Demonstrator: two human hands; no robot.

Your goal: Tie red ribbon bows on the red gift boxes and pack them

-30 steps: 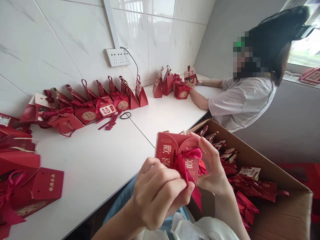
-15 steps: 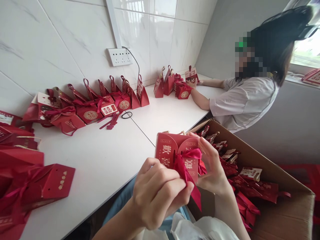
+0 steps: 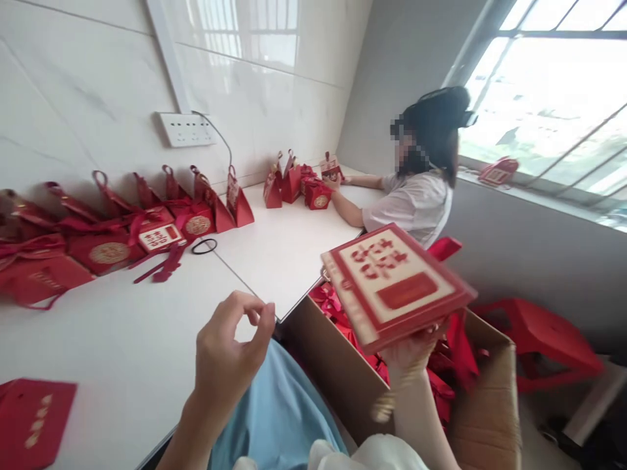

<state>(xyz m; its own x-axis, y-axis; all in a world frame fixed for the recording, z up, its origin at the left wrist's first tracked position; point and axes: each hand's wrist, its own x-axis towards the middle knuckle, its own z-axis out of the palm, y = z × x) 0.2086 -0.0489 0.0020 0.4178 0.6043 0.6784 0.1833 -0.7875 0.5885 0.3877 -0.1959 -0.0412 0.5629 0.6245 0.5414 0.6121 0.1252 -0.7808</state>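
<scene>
My right hand (image 3: 410, 349) holds up a flat red and cream gift box (image 3: 394, 284) from below, tilted, above the open cardboard carton (image 3: 490, 405). The fingers are mostly hidden under the box. My left hand (image 3: 230, 356) hovers over the table's near edge with thumb and forefinger curled into a loose pinch, nothing visible between them. Red ribboned boxes (image 3: 337, 307) fill the carton beneath.
A row of red gift bags and boxes (image 3: 147, 222) lines the wall on the white table (image 3: 274, 254). A black hair tie (image 3: 204, 246) lies nearby. Another person (image 3: 416, 196) sits at the far end handling red boxes (image 3: 318, 192). A red stool (image 3: 539, 339) stands right.
The small ribboned box both hands held is gone from them. My right hand now lifts a flat red and cream box. My left hand has come free, and my view has swung right.
</scene>
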